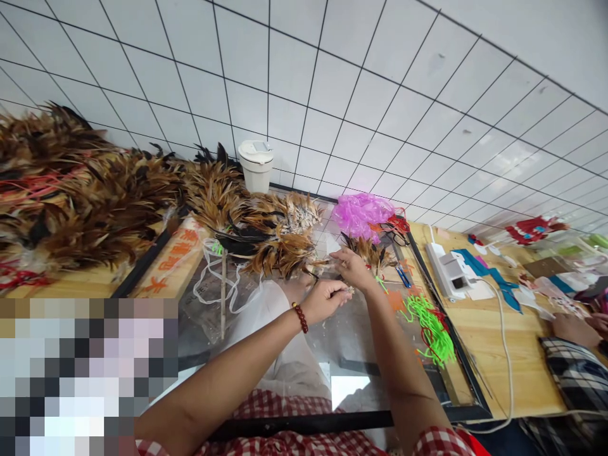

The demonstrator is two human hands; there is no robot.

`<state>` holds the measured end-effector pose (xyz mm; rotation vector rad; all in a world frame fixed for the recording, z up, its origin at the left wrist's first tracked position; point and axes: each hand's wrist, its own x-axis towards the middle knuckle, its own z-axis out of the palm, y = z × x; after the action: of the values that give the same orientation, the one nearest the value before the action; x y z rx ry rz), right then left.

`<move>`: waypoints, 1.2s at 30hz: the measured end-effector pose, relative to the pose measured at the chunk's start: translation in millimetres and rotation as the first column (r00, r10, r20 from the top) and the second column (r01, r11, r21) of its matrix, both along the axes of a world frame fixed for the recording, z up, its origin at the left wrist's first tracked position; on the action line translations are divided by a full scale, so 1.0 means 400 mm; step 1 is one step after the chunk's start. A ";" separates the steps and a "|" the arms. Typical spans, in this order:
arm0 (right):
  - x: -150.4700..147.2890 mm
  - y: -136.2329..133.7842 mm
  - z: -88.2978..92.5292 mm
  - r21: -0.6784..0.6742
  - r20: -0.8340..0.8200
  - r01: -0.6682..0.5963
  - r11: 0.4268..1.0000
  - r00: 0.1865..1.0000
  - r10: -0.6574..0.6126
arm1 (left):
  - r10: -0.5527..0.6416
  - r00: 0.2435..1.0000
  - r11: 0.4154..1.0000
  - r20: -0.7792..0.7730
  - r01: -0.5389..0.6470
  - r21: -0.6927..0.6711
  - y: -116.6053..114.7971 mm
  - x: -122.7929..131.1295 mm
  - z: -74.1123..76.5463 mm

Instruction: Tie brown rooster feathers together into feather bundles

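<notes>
Brown feathers (280, 253) lie by one white tub (257, 168); left fingers (336, 287) pinch one tuft (351, 291), right fingers' (341, 256) grip unclear.

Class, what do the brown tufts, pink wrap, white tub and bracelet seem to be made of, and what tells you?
Brown tufts: probably natural feathers, slightly glossy, from their slender, curved blades.
Pink wrap: thin plastic, shiny with translucent crinkles.
White tub: likely smooth plastic, evenly coloured.
Bracelet: smooth round beads; wood or plastic unclear.

Feathers (280, 252) left of plastic bag (361, 212); lidded cup (257, 170) behind feathers; cords (433, 335) right, before bag.
</notes>
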<state>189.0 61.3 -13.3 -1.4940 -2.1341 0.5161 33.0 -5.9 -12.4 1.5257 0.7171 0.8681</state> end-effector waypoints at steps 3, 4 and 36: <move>0.001 -0.002 0.001 -0.035 0.003 -0.024 0.999 1.000 0.024 | -0.001 1.000 1.000 0.002 0.001 -0.001 0.001 0.000 0.000; -0.001 -0.001 -0.001 -0.032 0.000 -0.013 0.999 1.000 0.013 | -0.002 1.000 1.000 0.004 0.002 -0.001 0.001 0.000 -0.001; -0.037 -0.087 0.194 0.052 0.345 -0.128 0.990 0.933 0.102 | 0.432 0.901 0.892 0.026 -0.432 0.133 0.046 -0.009 -0.032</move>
<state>174.0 26.4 64.3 -1.5128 -2.4888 0.2236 29.4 12.7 -25.1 1.5103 1.0430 1.2692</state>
